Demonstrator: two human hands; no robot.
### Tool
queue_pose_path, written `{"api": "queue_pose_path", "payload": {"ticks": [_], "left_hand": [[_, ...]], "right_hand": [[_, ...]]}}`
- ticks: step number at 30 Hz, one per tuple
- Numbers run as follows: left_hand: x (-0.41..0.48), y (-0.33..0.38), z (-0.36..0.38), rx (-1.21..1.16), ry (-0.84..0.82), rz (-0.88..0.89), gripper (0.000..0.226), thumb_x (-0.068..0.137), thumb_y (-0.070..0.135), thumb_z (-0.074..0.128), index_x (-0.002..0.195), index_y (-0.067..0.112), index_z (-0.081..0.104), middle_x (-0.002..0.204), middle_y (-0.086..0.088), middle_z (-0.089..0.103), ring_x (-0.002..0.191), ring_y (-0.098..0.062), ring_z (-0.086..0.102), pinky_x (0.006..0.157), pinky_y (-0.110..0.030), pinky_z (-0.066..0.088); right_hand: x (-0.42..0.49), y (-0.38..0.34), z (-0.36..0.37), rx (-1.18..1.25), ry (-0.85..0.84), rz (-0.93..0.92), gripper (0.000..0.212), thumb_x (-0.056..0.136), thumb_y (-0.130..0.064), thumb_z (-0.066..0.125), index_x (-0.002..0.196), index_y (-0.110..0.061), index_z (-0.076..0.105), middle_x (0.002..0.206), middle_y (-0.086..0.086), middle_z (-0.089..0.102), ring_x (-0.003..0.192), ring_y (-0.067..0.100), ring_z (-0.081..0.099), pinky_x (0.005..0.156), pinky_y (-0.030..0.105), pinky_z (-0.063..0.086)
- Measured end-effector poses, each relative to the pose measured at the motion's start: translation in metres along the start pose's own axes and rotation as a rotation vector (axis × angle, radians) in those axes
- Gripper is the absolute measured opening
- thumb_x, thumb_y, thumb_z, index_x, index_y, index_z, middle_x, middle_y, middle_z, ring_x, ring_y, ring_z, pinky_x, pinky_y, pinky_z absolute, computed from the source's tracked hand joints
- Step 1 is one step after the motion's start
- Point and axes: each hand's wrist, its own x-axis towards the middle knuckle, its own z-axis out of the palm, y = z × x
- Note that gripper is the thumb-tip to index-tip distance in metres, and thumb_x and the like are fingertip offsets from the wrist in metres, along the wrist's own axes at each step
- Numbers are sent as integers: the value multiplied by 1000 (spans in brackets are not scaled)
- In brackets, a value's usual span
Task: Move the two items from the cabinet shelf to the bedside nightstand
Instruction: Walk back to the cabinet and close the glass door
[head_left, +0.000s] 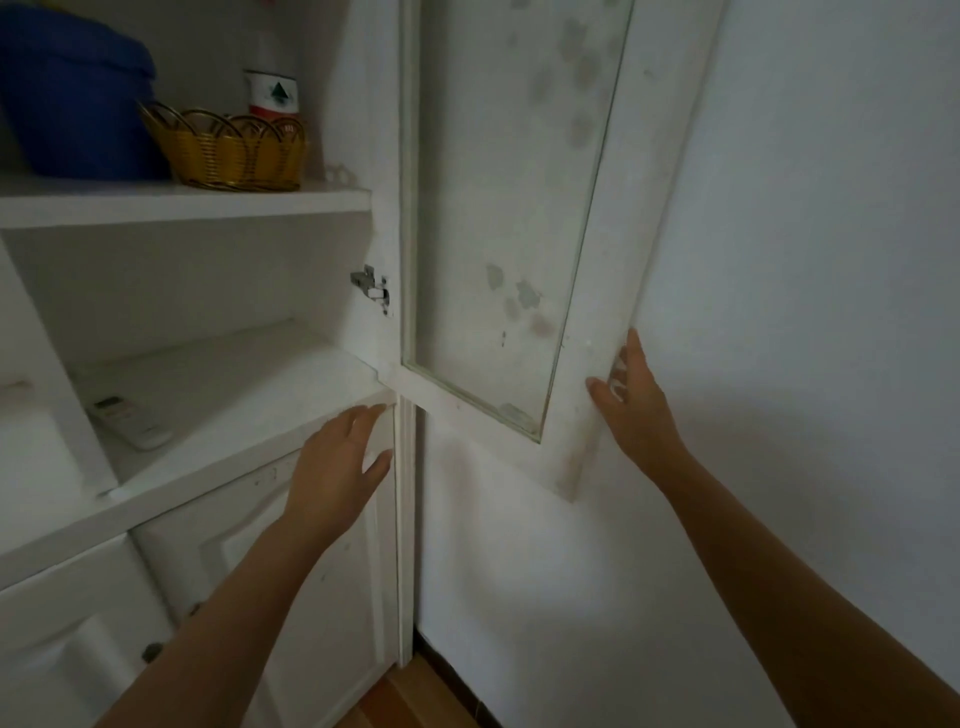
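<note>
One remote (130, 422) lies on the lower shelf (249, 384), left of the left hand (332, 467). That hand is nearer, fingers (370, 417) straight and empty. The right hand (636, 410) rests straight-fingered on the door (597, 260) edge.

No word or number here can be made out. The nearest thing to a sign is a dark green tree-shaped emblem on the white label of a bottle (271, 92), which stands on the upper shelf (182, 203) behind the wicker basket (228, 150). The small screen on the remote control (130, 415) shows nothing legible.
</note>
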Motion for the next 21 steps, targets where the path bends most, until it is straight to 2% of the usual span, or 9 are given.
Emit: {"api": "queue_pose_path", "payload": {"ticks": [3, 5, 10, 15, 21], "left_hand": [[1, 0, 10, 12, -5, -4, 54, 85, 22, 60, 134, 10, 40, 132, -17, 52, 118, -34, 51, 98, -46, 41], [1, 3, 18, 8, -17, -15, 56, 85, 22, 60, 135, 11, 38, 133, -18, 50, 120, -34, 49, 99, -45, 40], [-8, 14, 45, -16, -147, -14, 65, 87, 31, 56, 142, 18, 24, 145, -16, 37, 131, -30, 37, 108, -42, 30], [-10, 30, 61, -23, -212, 44, 70, 88, 35, 53, 144, 21, 14, 150, -14, 29, 136, -28, 31, 111, -41, 27], [-11, 43, 63, -54, -218, 103, 74, 89, 40, 51, 144, 25, 4, 153, -11, 23, 139, -25, 24, 114, -40, 24]], "right_hand": [[3, 2, 0, 5, -20, -19, 60, 94, -13, 44, 145, -19, 13, 133, 12, 50, 112, 28, 53, 97, 39, 43], [5, 4, 0, 20, -21, -32, 57, 95, -12, 43, 144, -18, 16, 125, 12, 54, 105, 29, 56, 95, 40, 44], [4, 2, -4, 7, -46, -34, 46, 95, -13, 44, 138, -11, 27, 121, 12, 57, 103, 27, 58, 89, 35, 44], [0, -2, -5, 5, -64, -17, 39, 94, -13, 45, 131, -9, 33, 123, 13, 57, 108, 30, 57, 94, 46, 46], [-9, -13, -3, 16, -95, 3, 36, 95, -14, 44, 129, -10, 34, 124, 15, 58, 107, 28, 58, 93, 49, 47]]}}
